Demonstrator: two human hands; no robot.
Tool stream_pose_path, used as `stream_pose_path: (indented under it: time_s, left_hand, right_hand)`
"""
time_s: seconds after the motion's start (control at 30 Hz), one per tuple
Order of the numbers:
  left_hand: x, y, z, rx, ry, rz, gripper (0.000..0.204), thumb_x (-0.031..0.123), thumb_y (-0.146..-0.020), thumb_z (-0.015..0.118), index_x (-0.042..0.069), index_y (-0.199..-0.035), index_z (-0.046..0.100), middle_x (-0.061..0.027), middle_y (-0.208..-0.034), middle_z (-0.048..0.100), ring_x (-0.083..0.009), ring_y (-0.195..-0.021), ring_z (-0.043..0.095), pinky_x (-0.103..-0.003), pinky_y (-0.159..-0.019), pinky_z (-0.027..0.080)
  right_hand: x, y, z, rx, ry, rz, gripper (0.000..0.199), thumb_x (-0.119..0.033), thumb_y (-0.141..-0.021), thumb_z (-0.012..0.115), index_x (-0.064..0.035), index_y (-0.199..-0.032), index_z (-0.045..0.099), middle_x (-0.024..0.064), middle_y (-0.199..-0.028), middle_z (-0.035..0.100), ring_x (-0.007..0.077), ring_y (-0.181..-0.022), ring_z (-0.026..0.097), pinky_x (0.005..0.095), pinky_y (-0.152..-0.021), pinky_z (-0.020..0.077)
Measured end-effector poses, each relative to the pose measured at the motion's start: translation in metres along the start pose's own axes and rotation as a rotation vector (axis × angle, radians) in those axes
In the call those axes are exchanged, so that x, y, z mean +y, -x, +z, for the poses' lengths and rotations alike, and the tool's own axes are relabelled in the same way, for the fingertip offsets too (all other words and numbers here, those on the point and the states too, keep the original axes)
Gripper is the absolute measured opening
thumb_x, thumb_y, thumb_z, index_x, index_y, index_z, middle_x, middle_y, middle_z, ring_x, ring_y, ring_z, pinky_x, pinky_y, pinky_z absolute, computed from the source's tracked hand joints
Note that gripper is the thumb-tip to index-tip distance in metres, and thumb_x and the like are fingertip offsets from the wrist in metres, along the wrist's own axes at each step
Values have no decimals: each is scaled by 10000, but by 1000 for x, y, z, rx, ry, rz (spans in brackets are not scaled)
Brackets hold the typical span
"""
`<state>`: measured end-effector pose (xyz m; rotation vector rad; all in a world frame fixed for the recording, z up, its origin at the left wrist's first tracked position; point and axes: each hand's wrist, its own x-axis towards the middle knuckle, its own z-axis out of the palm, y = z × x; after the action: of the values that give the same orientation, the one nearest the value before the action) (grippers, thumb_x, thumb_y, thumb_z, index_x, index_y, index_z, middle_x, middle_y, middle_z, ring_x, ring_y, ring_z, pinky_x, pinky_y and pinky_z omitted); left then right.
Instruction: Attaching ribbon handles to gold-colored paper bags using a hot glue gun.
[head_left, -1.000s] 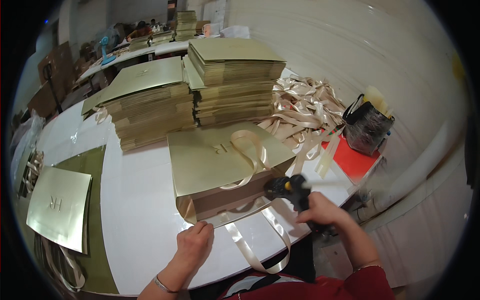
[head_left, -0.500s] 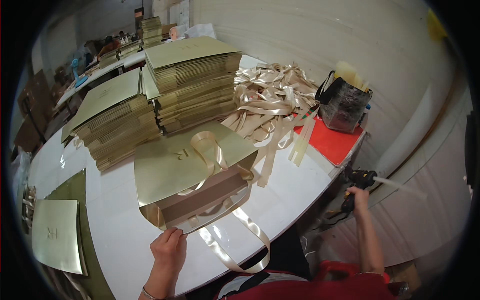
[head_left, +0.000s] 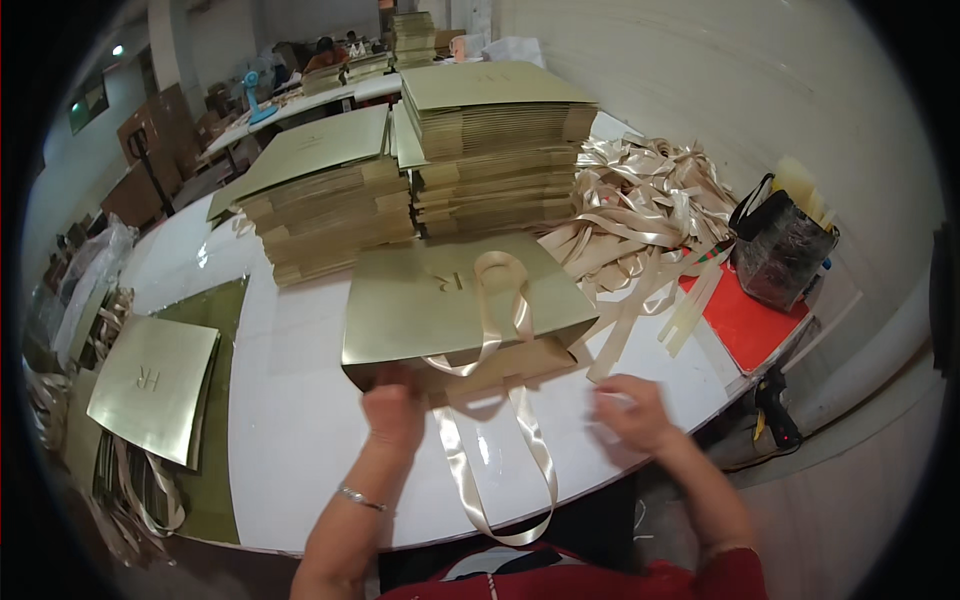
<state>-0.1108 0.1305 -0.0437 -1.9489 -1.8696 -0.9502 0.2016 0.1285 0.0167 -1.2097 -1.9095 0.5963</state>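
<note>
A gold-green paper bag (head_left: 410, 300) lies on its side on the white table, its mouth toward me. One satin ribbon handle (head_left: 517, 290) loops over its upper panel; the other ribbon handle (head_left: 467, 490) hangs over the table's near edge. At the left corner of the mouth, my left hand (head_left: 393, 410) is closed on the bag's side, its fingertips blurred and in shadow. Past the bag's right corner, my right hand (head_left: 635, 415) hovers above the table, apart from the bag. Motion smears its fingers. A black-and-yellow glue gun (head_left: 772, 412) rests at the table's right edge.
Tall stacks of flat bags (head_left: 500, 150) stand behind. A heap of loose ribbons (head_left: 650, 200) lies right of them. Beyond it, a black holder (head_left: 785, 250) with glue sticks sits by a red sheet (head_left: 745, 325). Finished-looking bags (head_left: 155, 390) lie at left.
My right hand has let go of the glue gun and come left over the table. The bag's mouth has narrowed, its lower panel now mostly hidden. The view has turned left.
</note>
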Motion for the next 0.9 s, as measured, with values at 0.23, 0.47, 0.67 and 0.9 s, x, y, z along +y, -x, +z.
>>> stream_pose_path:
  time_s: [0.23, 0.47, 0.67, 0.9]
  left_hand:
    - [5, -22, -65, -358, 186, 0, 401, 275, -775, 696, 21, -1080, 646, -203, -1132, 592, -353, -1103, 534, -456, -953, 422]
    - [3, -12, -47, -1021, 425, -112, 385, 351, -908, 474, 44, -1049, 660, -257, -1057, 622, -408, -1010, 577, -462, -906, 446]
    - [0, -18, -59, -707, 378, -247, 366, 346, -858, 600, 57, -1073, 661, -173, -1039, 664, -362, -993, 618, -447, -880, 478]
    - [-13, -5, -34, -739, 237, -152, 482, 459, -831, 644, 27, -1044, 652, -193, -1088, 621, -357, -1017, 595, -425, -874, 477]
  right_hand:
    - [-19, -46, 71, -696, 632, 73, 382, -328, -948, 401, -58, -1118, 612, 200, -1127, 596, 357, -1051, 556, 471, -934, 427]
    - [-59, -58, 105, -872, 388, 41, 486, -323, -833, 564, -83, -1255, 537, 248, -1065, 626, 392, -1048, 580, 431, -967, 447]
    - [-11, -41, 92, -332, 412, -85, 438, -411, -923, 453, -41, -1074, 632, 220, -1008, 648, 413, -891, 624, 486, -816, 485]
    - [-11, -52, 87, -615, 507, 145, 478, -399, -953, 379, -33, -997, 684, 228, -940, 655, 412, -916, 611, 479, -850, 462]
